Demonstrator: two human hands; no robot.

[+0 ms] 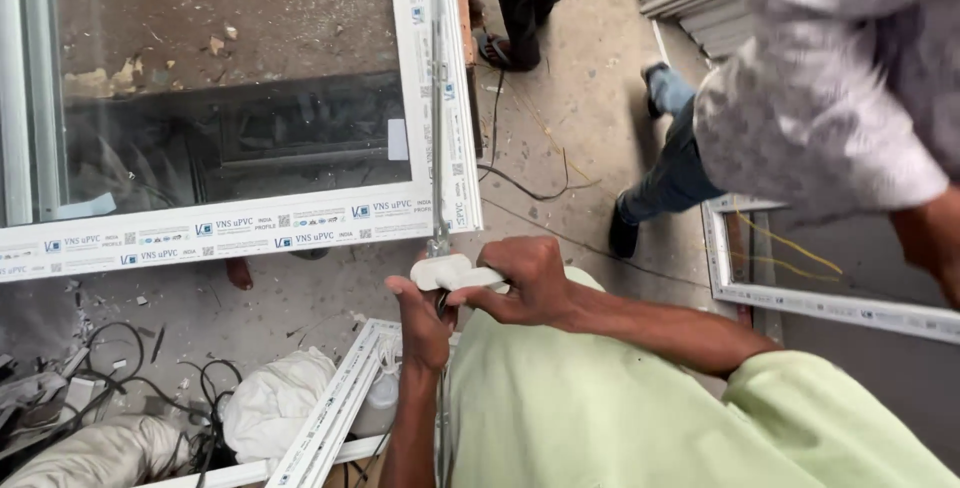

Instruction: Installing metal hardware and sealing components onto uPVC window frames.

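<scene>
- Head view, hands: your right hand [525, 283] closes over a white plastic handle [455, 271], fingers wrapped along its top. Your left hand [425, 323] comes up from below and grips under the same piece, likely to steady it.
- Head view, workpiece: the handle sits at the lower right corner of a white window frame [250, 233], just under the metal strip [438, 98] that runs along the frame's right edge. Your two-handed hold keeps the handle lined up with that strip.
- Head view, surroundings: a second frame [800, 298] lies on the floor to your right. Black cables [150, 388] and a white cloth [275, 398] lie at lower left. Another person's sleeve [830, 98] leans in at upper right.
</scene>
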